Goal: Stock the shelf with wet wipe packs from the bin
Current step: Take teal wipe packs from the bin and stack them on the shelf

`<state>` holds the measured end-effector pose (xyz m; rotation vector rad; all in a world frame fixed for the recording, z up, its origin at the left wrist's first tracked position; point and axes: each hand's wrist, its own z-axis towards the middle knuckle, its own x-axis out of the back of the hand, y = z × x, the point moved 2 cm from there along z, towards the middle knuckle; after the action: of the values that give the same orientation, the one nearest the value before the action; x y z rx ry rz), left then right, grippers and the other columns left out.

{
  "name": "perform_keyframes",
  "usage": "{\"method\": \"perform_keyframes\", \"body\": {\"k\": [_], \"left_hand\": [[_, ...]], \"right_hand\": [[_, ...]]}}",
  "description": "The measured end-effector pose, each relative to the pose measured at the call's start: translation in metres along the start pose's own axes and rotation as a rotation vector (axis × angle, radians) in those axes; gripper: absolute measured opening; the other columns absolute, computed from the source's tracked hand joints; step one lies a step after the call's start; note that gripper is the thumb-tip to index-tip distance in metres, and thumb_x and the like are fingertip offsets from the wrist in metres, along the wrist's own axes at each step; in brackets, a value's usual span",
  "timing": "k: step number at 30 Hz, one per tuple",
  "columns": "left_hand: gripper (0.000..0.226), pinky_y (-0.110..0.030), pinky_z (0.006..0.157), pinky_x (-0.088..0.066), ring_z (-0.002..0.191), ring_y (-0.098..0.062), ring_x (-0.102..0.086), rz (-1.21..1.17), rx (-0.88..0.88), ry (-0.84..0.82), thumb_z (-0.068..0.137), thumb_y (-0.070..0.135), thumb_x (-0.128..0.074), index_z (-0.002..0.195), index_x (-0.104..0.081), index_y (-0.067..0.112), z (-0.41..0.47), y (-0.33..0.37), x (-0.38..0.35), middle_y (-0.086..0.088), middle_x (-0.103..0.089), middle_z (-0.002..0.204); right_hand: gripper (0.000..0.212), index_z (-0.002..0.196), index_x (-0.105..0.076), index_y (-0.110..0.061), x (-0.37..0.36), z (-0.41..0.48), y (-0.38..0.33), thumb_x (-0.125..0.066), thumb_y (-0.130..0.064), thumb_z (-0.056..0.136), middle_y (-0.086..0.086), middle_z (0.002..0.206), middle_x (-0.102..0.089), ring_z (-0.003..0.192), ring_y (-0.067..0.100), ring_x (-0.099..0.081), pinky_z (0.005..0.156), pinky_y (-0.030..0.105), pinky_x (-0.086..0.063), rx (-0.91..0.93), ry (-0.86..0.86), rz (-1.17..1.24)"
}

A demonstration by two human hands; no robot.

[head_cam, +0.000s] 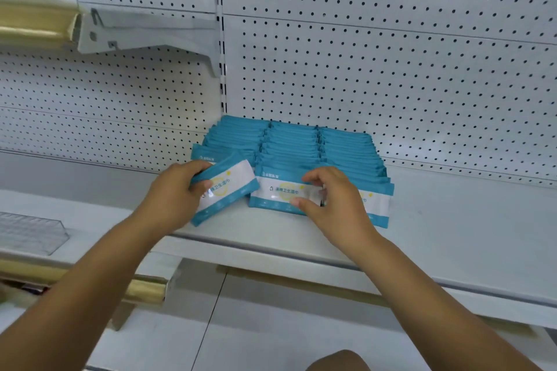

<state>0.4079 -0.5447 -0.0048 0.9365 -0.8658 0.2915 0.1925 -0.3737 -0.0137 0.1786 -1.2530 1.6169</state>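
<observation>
- Far left of the block of packs [301, 144]: clear divider [30, 232] in the adjoining bay, well apart from the block.
- Just left of the block: left hand [173, 193], fingers curled round the short end of a tilted pack [229, 190], thumb across its face. Pack slanted, lower corner down near the front edge of the shelf [452, 220], upper end close against the block's left row; touching or not, cannot tell.
- The block itself: three rows of blue packs standing on edge on the shelf, leaning back toward the pegboard [422, 69].
- At the block's front, middle row: front pack [277, 193], white band facing out.
- Over the right end of that front pack: right hand [334, 205], fingertips hooked on the top edge, thumb at the bottom edge, pinching the pack between them.
- Handling, by judgement only: probably light, soft and pliable, with a glossy film wrapper likely to slip. Apt to sag or bend if lifted by one corner.
- Best taken by a short end, or across top and bottom edges, with a gentle squeeze. Set upright against the row and steady the neighbours, since leaning packs look ready to topple forward.
</observation>
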Motion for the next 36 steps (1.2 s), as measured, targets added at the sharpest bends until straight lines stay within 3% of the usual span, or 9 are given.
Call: {"method": "perform_keyframes", "body": {"k": [4, 7, 9, 13, 17, 21, 26, 31, 36], "left_hand": [[0.035, -0.035, 0.102, -0.035, 0.103, -0.022, -0.049, 0.249, -0.105, -0.088, 0.099, 0.026, -0.06, 0.132, -0.059, 0.036, 0.03, -0.017, 0.003, 0.003, -0.047, 0.104], [0.042, -0.027, 0.099, -0.019, 0.106, -0.005, -0.026, 0.324, -0.216, -0.186, 0.096, 0.032, -0.064, 0.135, -0.052, 0.038, 0.039, -0.011, -0.003, 0.01, -0.05, 0.117], [0.055, -0.03, 0.106, -0.022, 0.114, -0.009, -0.027, 0.231, -0.143, -0.203, 0.088, 0.035, -0.074, 0.137, -0.048, 0.039, 0.042, -0.01, -0.008, 0.008, -0.042, 0.118], [0.071, -0.034, 0.109, -0.034, 0.124, -0.024, -0.036, 0.1, -0.086, -0.075, 0.076, 0.031, -0.086, 0.136, -0.05, 0.034, 0.053, -0.009, -0.011, 0.007, -0.042, 0.114], [0.08, -0.034, 0.111, -0.019, 0.131, -0.017, -0.028, 0.295, -0.228, -0.023, 0.071, 0.04, -0.087, 0.14, -0.049, 0.028, 0.07, -0.006, -0.007, 0.009, -0.048, 0.13], [0.082, -0.031, 0.12, -0.002, 0.15, -0.012, -0.018, 0.32, -0.293, -0.097, 0.078, 0.042, -0.082, 0.148, -0.044, 0.026, 0.077, -0.019, -0.007, 0.008, -0.032, 0.16], [0.072, -0.032, 0.124, 0.005, 0.152, -0.007, -0.012, 0.275, -0.319, -0.157, 0.091, 0.037, -0.07, 0.153, -0.035, 0.025, 0.071, -0.025, -0.014, 0.006, -0.027, 0.163], [0.094, -0.036, 0.125, 0.009, 0.152, 0.0, -0.005, 0.219, -0.418, -0.134, 0.081, 0.057, -0.074, 0.156, -0.028, 0.026, 0.052, -0.019, -0.027, 0.013, -0.021, 0.163], [0.097, -0.038, 0.125, 0.009, 0.152, -0.002, -0.005, 0.196, -0.557, -0.086, 0.08, 0.062, -0.071, 0.157, -0.027, 0.023, 0.035, 0.018, -0.057, 0.01, -0.018, 0.165]], "right_hand": [[0.07, 0.137, -0.053, -0.02, -0.009, 0.017, -0.001, -0.082, -0.042, 0.077, -0.004, 0.143, -0.046, 0.135, 0.016, -0.035, 0.113, 0.03, -0.025, 0.179, -0.06, -0.302], [0.09, 0.154, -0.032, -0.023, -0.02, 0.028, 0.0, -0.077, -0.051, 0.08, -0.004, 0.161, -0.026, 0.148, 0.017, -0.017, 0.118, 0.027, -0.005, 0.158, -0.144, -0.392], [0.096, 0.157, -0.022, -0.023, -0.025, 0.033, 0.005, -0.074, -0.053, 0.082, -0.004, 0.164, -0.02, 0.15, 0.017, -0.013, 0.12, 0.028, -0.002, 0.11, -0.171, -0.398], [0.093, 0.158, -0.021, -0.024, -0.028, 0.038, 0.011, -0.069, -0.055, 0.085, -0.005, 0.164, -0.02, 0.15, 0.017, -0.014, 0.122, 0.032, -0.003, 0.129, -0.172, -0.487], [0.089, 0.159, -0.018, -0.025, -0.03, 0.043, 0.013, -0.062, -0.058, 0.089, -0.004, 0.165, -0.015, 0.153, 0.017, -0.009, 0.124, 0.035, 0.0, 0.17, -0.172, -0.584], [0.085, 0.16, -0.011, -0.022, -0.033, 0.044, 0.015, -0.054, -0.056, 0.095, -0.002, 0.167, -0.013, 0.154, 0.018, -0.007, 0.125, 0.037, 0.002, 0.194, -0.181, -0.622], [0.087, 0.16, -0.011, -0.022, -0.031, 0.046, 0.015, -0.055, -0.058, 0.094, -0.002, 0.167, -0.013, 0.153, 0.016, -0.007, 0.125, 0.037, 0.005, 0.222, -0.205, -0.615], [0.095, 0.16, -0.012, -0.022, -0.017, 0.037, 0.022, -0.058, -0.064, 0.088, -0.004, 0.167, -0.011, 0.154, 0.013, -0.006, 0.125, 0.035, 0.007, 0.265, -0.206, -0.577], [0.101, 0.158, -0.025, -0.019, 0.025, 0.024, 0.045, -0.069, -0.064, 0.078, -0.001, 0.165, -0.021, 0.152, 0.018, -0.018, 0.125, 0.037, 0.001, 0.219, -0.146, -0.559]]}}
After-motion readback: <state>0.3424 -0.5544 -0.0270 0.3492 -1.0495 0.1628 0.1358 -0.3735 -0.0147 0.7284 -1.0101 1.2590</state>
